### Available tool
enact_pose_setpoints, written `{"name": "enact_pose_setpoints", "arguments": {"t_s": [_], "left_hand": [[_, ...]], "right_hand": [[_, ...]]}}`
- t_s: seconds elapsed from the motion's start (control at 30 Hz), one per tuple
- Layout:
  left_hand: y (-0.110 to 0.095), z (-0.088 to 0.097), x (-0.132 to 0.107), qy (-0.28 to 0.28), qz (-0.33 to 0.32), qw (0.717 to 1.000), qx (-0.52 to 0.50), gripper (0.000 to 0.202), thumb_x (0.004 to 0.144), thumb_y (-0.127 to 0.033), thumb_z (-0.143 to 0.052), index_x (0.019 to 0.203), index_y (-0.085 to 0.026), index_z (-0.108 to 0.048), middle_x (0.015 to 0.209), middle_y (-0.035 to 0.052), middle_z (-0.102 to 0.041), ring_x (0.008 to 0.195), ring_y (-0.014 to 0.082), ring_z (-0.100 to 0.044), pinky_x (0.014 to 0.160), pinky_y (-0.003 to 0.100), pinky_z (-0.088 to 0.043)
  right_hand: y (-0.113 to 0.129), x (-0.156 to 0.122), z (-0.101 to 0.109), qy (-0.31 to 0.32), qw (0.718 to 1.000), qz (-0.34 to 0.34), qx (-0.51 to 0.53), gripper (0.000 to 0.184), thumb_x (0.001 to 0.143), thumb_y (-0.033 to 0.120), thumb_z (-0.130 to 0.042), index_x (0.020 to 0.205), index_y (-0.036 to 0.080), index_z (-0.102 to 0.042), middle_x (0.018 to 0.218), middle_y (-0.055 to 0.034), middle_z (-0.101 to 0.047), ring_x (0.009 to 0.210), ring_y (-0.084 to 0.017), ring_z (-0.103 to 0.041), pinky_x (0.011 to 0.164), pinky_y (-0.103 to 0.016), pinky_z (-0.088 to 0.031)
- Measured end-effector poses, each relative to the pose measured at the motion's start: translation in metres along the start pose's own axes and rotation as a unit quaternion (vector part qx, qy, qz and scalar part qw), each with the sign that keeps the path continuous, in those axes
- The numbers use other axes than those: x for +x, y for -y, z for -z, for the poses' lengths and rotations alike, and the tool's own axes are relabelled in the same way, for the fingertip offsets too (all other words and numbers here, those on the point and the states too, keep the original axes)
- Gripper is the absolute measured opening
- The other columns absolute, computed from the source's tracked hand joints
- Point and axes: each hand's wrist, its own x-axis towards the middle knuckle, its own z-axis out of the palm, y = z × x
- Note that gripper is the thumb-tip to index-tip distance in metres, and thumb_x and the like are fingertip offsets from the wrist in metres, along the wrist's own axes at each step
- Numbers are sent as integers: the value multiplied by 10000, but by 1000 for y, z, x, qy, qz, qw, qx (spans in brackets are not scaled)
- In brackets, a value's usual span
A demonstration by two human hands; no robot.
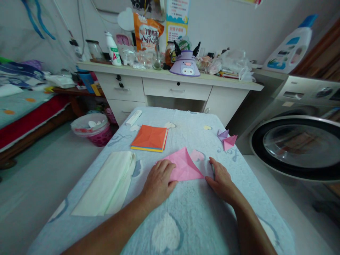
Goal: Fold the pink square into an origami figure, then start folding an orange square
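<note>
A pink sheet of origami paper (184, 166), folded to a roughly triangular outline with a peak pointing up, lies at the centre of the frame on a pale blue heart-patterned tablecloth (191, 221). The left hand (160, 179) is laid over its left part, fingers together and slightly bent, thumb along the lower edge; it seems to press rather than grip. The right hand (219, 179), right of centre, is loosely open, thumb and forefinger apart, the thumb tip at the paper's right corner; whether it touches, I cannot tell

By its look the paper should be almost weightless, thin and pliant, crisp along a crease but easy to wrinkle or tear at the points. It would likely slide over cloth, and the soft surface beneath may blunt a fold, so a flat palm on the broad left side and a light pinch at the right corner or peak look like the best holds

The orange-topped stack of square paper (150, 137) sits above left of centre, with a purple folded paper piece (222, 134) and a pink folded paper piece (230, 142) toward the right
</note>
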Motion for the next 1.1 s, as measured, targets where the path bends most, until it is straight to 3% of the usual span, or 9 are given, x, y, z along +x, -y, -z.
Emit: {"name": "enact_pose_setpoints", "arguments": {"t_s": [0.13, 0.27, 0.4, 0.53, 0.63, 0.8, 0.9, 1.0, 1.1], "left_hand": [[10, -7, -1, -38, 30, 999, -12, 771, 704, -267, -735, 1367, -198, -349, 1318, 117, -500, 1201, 307, -447, 1013, 472, -367], [12, -12, -1, -46, 23, 997, -65, 846, 696, -188, -712, 1416, -239, -270, 1226, 90, -568, 1128, 281, -508, 975, 467, -384], [5, -6, 1, -54, 23, 992, -113, 699, 698, -49, -616, 1340, -217, -397, 979, 41, -624, 947, 220, -558, 908, 418, -412], [0, 5, 3, -12, -27, 990, -137, 299, 702, 7, -537, 892, -211, -616, 808, 3, -620, 857, 190, -541, 835, 357, -404], [0, 8, 2, -7, -73, 988, -137, 286, 661, 47, -493, 761, -200, -597, 790, 4, -602, 880, 190, -526, 838, 354, -391], [-3, 11, -3, -68, -58, 990, -109, 321, 609, 48, -497, 776, -204, -605, 1107, 52, -558, 1108, 243, -461, 968, 426, -361], [-6, 16, -5, -118, -13, 990, -72, 285, 664, 11, -523, 814, -209, -622, 1371, 65, -398, 1268, 297, -338, 1053, 499, -290], [-5, 21, -4, -121, 45, 987, -100, 288, 718, -42, -536, 937, -212, -615, 1417, 84, -329, 1270, 286, -355, 1051, 480, -319], [1, 23, -2, -116, 95, 973, -177, 124, 841, -216, -527, 935, -204, -607, 1350, 95, -397, 1223, 262, -429, 1025, 439, -365]], "right_hand": [[17, -7, 22, 47, 998, 47, 18, 640, 822, 340, -529, 1410, 129, -387, 1394, -183, -484, 1290, -320, -446, 1061, -509, -354], [36, 6, 32, 72, 993, 82, 53, 568, 836, 311, -541, 1363, 119, -453, 1301, -181, -568, 1191, -285, -543, 1024, -455, -404], [47, 35, 17, 35, 994, 62, 77, 522, 826, 276, -555, 1309, 90, -498, 1131, -166, -655, 1046, -265, -615, 931, -418, -460], [51, 51, -7, -15, 990, 61, 130, 523, 787, 290, -604, 1270, 110, -517, 976, -103, -680, 899, -224, -634, 832, -363, -485], [53, 51, -17, -21, 977, 64, 202, 530, 774, 224, -574, 1287, 127, -485, 876, -48, -669, 792, -178, -623, 772, -316, -487], [49, 48, -24, -58, 947, 77, 305, 605, 767, 166, -527, 1357, 176, -394, 832, 2, -628, 747, -154, -597, 749, -291, -474], [45, 48, -27, -55, 913, 80, 396, 455, 770, 196, -546, 1224, 193, -513, 896, -14, -639, 798, -162, -601, 768, -290, -478], [43, 48, -27, -41, 869, 56, 490, 223, 784, 255, -568, 996, 190, -589, 899, -27, -651, 788, -166, -602, 748, -285, -484], [44, 47, -26, -52, 842, 27, 536, 168, 781, 311, -603, 900, 195, -574, 862, -26, -654, 754, -166, -600, 723, -282, -491]]}}
